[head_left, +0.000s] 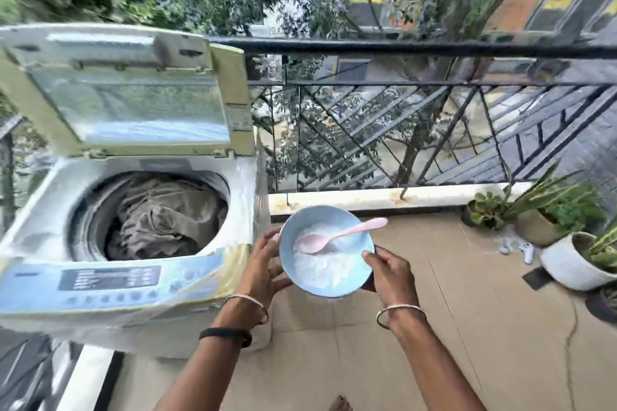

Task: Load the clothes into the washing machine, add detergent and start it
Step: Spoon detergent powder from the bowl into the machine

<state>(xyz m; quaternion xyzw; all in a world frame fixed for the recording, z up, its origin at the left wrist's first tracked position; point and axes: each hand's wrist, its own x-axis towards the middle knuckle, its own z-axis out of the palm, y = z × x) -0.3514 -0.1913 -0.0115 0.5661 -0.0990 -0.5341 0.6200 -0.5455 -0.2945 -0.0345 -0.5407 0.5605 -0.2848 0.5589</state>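
Observation:
A top-loading washing machine (56, 217) stands at the left with its lid (127, 90) raised. Grey-brown clothes (167, 213) fill its drum. To the right of the machine I hold a light blue bowl (347, 280) of white detergent powder (320, 264). A pink spoon (337, 235) lies in the powder with its handle pointing right. My right hand (387, 272) grips the bowl's right rim, thumb over the edge. My left hand (263, 264) touches the bowl's left side with fingers spread and fairly straight.
The machine's control panel (110, 280) faces me along its front edge. A black metal balcony railing (417, 117) runs behind. Potted plants (567, 243) stand on the tiled floor at the right. My bare toes (340, 404) show at the bottom.

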